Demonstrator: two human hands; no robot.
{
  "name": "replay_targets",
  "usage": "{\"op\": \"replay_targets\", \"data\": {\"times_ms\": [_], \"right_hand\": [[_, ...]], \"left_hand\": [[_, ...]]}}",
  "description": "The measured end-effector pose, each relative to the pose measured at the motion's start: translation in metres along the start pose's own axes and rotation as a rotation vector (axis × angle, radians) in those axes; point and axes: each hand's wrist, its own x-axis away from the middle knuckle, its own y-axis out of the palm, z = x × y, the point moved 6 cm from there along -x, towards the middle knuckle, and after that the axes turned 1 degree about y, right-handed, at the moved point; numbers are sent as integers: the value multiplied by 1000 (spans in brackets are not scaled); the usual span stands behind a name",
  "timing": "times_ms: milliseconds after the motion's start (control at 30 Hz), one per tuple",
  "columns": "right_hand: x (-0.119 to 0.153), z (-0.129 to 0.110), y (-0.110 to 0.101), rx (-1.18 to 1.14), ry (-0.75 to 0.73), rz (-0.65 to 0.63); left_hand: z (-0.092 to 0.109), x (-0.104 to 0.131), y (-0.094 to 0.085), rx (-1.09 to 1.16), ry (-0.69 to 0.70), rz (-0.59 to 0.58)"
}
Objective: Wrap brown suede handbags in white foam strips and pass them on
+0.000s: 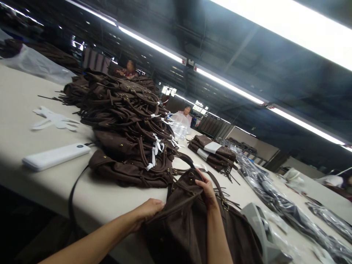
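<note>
At the near table edge (33,99), the left hand (148,209) clenches the brown suede bag (187,227) by its side, steadying it, while the right hand (206,190) pinches its top flap, just before the heap of identical bags (129,124).
</note>
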Motion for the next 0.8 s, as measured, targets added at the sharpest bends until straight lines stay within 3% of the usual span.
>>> {"op": "replay_targets", "data": {"times_ms": [233, 367, 500, 600, 700, 800], "right_hand": [[-1, 4, -3, -36, 17, 9], [-3, 9, -5, -13, 32, -7], [-2, 12, -5, 19, 49, -22], [-6, 16, -5, 115, 76, -21], [-14, 15, -7, 352, 92, 73], [-20, 3, 0, 752, 76, 233]], "left_hand": [[26, 43, 23, 346, -150, -238], [23, 47, 21, 197, -179, -227], [10, 33, 11, -166, -127, -88], [14, 26, 0, -424, -33, 80], [30, 25, -8, -641, 127, 247], [39, 26, -8, -860, 217, 338]]}}
